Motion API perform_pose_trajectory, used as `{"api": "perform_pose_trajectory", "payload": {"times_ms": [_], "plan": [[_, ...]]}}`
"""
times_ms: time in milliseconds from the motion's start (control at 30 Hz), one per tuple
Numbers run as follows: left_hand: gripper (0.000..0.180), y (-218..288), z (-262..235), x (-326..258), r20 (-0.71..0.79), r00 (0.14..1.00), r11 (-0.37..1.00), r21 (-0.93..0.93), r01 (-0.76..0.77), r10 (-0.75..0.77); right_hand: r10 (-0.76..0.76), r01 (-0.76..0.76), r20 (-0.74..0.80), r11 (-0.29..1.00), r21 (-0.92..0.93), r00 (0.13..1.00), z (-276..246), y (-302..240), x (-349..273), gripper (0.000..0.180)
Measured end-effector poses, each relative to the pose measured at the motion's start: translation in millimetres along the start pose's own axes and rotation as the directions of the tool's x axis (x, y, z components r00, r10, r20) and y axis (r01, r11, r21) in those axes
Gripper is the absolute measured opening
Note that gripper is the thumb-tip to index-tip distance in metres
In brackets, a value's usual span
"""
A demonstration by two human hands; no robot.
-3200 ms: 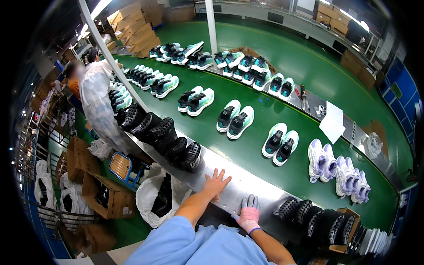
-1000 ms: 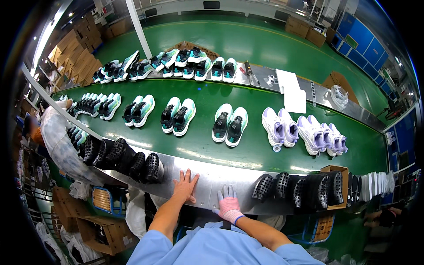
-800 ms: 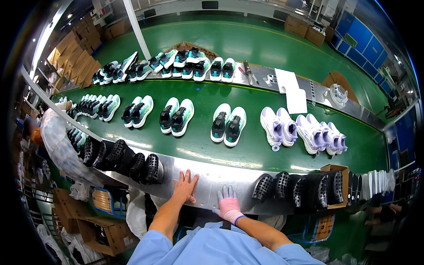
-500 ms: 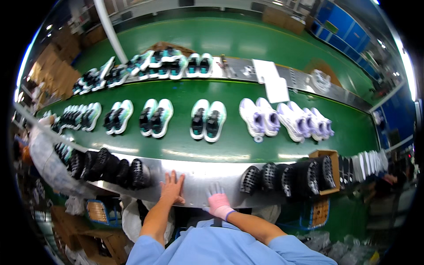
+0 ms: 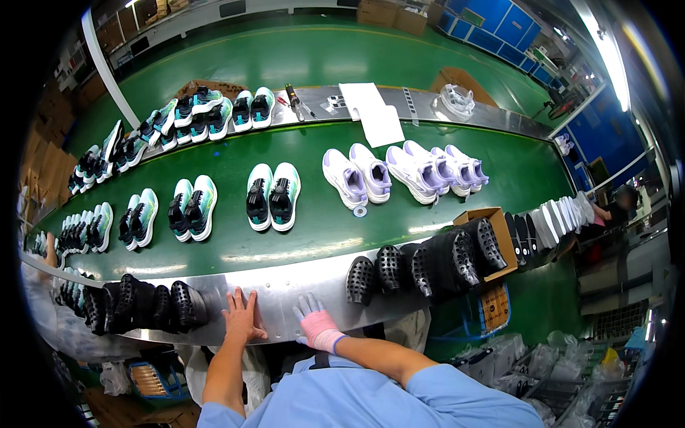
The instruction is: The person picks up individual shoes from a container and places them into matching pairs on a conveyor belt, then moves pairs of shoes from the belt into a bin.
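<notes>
My left hand [image 5: 242,314] is bare and rests flat on the metal ledge [image 5: 280,291], its fingers spread. To its right, my right hand [image 5: 318,325] wears a pink and grey glove and also lies on the ledge, fingers stretched out. Neither holds anything. Black perforated shoe-shaped forms [image 5: 183,305] stand left of my left hand. Several more black forms [image 5: 360,279] line the ledge right of my right hand. Beyond the ledge, a green belt [image 5: 307,246] carries a pair of teal, white and black sneakers [image 5: 272,197] and several white and lilac sneakers [image 5: 345,178].
More teal sneakers [image 5: 193,208] sit on the belt's left. A cardboard box [image 5: 510,246] and a row of insoles [image 5: 549,225] are at the right. The far shelf holds piled sneakers [image 5: 203,115], a screwdriver-like tool [image 5: 293,101], white sheets [image 5: 364,107] and clear plastic [image 5: 457,102]. Another person's hand [image 5: 51,250] shows far left.
The view has swung and tilted, so the shoes, ledge and hands all appear farther left. Both hands stay flat on the ledge with fingers out.
</notes>
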State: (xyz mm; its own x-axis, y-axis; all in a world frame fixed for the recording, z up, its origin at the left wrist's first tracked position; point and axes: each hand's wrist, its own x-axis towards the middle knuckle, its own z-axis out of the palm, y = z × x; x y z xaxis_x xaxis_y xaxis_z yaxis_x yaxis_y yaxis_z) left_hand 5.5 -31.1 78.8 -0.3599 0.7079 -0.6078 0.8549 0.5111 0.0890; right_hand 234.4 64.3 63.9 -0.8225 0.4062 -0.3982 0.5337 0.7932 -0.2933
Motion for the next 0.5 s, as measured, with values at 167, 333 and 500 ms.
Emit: {"api": "perform_pose_trajectory", "payload": {"times_ms": [167, 333, 500], "plan": [[0.142, -3, 2, -2, -0.004, 1.000, 1.000, 0.006, 0.019, -0.019, -0.008, 0.008, 0.004, 1.000, -0.006, 1.000, 0, -2, 1, 0.093], [0.141, 0, -1, -2, -0.004, 1.000, 1.000, 0.021, 0.015, -0.014, -0.012, 0.012, -0.001, 1.000, -0.003, 1.000, 7, 2, 4, 0.092], [0.140, -1, 2, 1, -0.012, 1.000, 0.999, 0.033, -0.012, 0.013, 0.000, 0.000, -0.016, 1.000, -0.002, 1.000, 8, 2, 4, 0.096]]}}
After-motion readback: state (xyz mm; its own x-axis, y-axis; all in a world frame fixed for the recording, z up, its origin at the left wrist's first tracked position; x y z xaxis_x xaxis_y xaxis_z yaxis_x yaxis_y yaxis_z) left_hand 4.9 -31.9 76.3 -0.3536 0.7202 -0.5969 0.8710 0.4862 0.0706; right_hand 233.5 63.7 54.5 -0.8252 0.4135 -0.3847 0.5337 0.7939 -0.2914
